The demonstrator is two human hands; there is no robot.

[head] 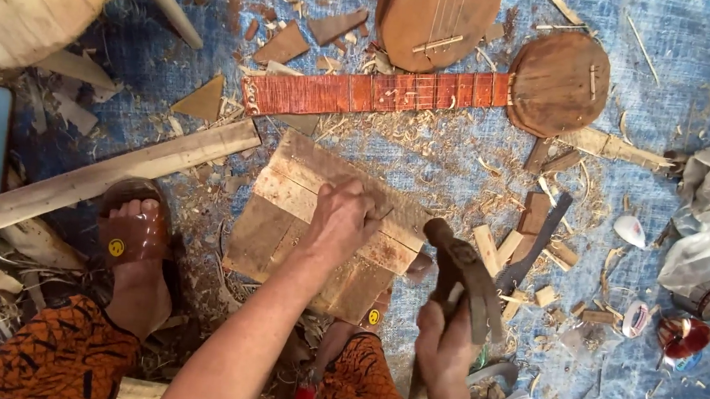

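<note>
We are pressing our left hand (338, 221), fingers curled together, on the board (303, 221) lying on the tarp (697, 73). Our right hand (445, 339) is gripping a hammer (465, 270) just right of it, the head pointing toward the board.

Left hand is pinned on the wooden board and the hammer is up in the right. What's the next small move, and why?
Probably a short, controlled tap. The left hand pinches something small against the wooden board, too small to tell what it is, and the right hand holds the hammer raised just beside it. With the fingertips so near, a light blow looks safer.
</note>
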